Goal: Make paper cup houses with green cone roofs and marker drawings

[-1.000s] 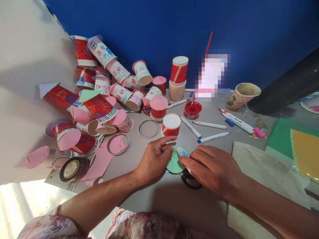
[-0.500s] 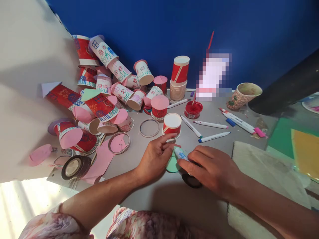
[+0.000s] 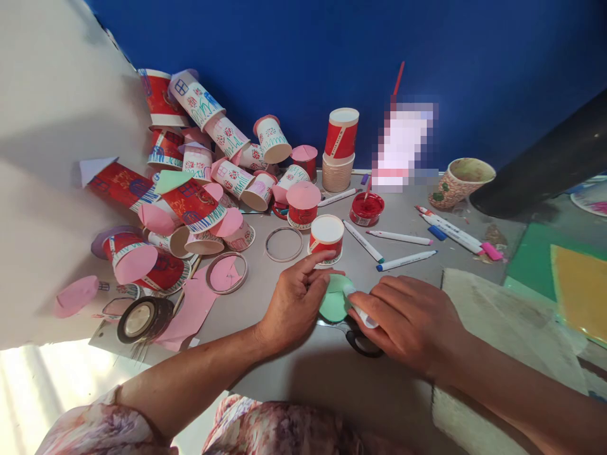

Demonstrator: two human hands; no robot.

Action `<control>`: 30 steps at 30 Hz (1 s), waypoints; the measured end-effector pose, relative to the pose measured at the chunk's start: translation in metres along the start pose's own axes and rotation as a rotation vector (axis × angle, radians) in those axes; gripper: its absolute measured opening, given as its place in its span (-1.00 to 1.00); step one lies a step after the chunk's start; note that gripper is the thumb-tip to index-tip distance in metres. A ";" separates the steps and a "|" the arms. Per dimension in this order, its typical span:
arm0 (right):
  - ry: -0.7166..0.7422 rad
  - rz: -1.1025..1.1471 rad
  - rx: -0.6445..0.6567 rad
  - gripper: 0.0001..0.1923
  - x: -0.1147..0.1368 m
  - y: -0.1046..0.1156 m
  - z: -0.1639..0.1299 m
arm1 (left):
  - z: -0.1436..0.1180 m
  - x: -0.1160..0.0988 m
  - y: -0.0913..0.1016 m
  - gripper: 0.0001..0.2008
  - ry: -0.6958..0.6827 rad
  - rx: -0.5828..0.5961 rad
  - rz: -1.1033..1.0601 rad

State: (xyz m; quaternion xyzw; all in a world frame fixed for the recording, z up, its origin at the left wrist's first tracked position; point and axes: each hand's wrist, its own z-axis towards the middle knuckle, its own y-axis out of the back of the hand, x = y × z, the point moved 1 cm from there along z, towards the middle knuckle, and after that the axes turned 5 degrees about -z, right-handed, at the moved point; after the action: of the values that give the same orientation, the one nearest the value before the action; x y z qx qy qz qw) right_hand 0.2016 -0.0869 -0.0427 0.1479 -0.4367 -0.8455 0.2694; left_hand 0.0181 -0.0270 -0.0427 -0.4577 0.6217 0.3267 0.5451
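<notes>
A round piece of light green paper [image 3: 334, 306] with a slit or fold is pinched by my left hand [image 3: 294, 302] at its left edge. My right hand [image 3: 408, 319] is closed around a white glue stick [image 3: 364, 308], whose tip meets the right edge of the green paper. Just beyond my left fingertips, a small red and white paper cup [image 3: 326, 237] stands upside down. Black-handled scissors [image 3: 363, 344] lie partly hidden beneath my right hand.
Many decorated paper cups [image 3: 196, 202] with paper roofs pile up at left. Markers [image 3: 408, 260], a red paint pot [image 3: 367, 208] and a patterned cup [image 3: 459, 183] lie behind. Tape rolls [image 3: 145, 319] sit left; a pale cloth [image 3: 502, 341] lies right.
My right hand has tilted the glue stick and shifted its tip to the paper's right edge, uncovering more green paper. My left hand has stayed nearly still.
</notes>
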 end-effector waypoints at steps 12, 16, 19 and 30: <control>-0.631 0.312 -0.157 -0.93 -0.024 0.008 0.006 | -0.002 -0.006 0.007 -0.74 -0.163 0.047 0.277; -0.800 0.390 -0.166 -0.87 -0.034 0.014 0.008 | 0.002 -0.008 0.012 -0.83 -0.286 -0.166 0.352; -0.855 0.442 -0.166 -0.80 -0.039 0.022 0.016 | 0.014 -0.005 0.017 -0.54 -0.337 -0.303 0.424; -0.543 0.396 0.007 -0.85 -0.034 0.036 0.069 | 0.049 0.004 0.006 -0.49 -0.486 -0.161 0.741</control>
State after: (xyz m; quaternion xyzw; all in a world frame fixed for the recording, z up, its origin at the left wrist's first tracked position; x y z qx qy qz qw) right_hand 0.2075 -0.0386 0.0275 -0.1698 -0.5156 -0.7837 0.3019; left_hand 0.0307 0.0184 -0.0564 -0.1553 0.5703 0.6453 0.4840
